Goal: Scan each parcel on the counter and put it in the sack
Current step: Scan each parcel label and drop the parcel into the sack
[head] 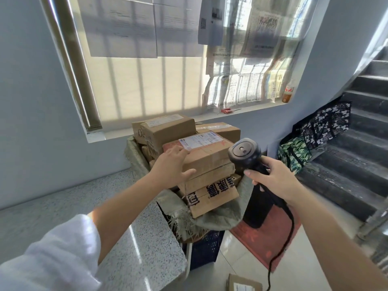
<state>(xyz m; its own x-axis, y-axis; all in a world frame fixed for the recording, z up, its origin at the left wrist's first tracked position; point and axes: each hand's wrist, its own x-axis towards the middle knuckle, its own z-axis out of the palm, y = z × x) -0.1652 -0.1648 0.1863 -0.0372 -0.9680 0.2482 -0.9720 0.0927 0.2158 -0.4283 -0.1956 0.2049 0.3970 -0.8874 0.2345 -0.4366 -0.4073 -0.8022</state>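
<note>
one parcel [207, 157] under left hand [171, 165]

Pale blue-grey walls [31, 80] framed a wide far window [147, 85]. Its panes were covered with paper sheets [117, 26] on the left and newspapers [241, 85] on the right. Daylight came through and threw bar shadows across the paper. A bottle [288, 92] stood at the right end of the sill [210, 117]. A speckled stone counter [136, 244] filled the near left. Dark stairs [361, 127] rose on the right, beside a glossy tiled floor [231, 261] with a red mat [258, 242].
</note>
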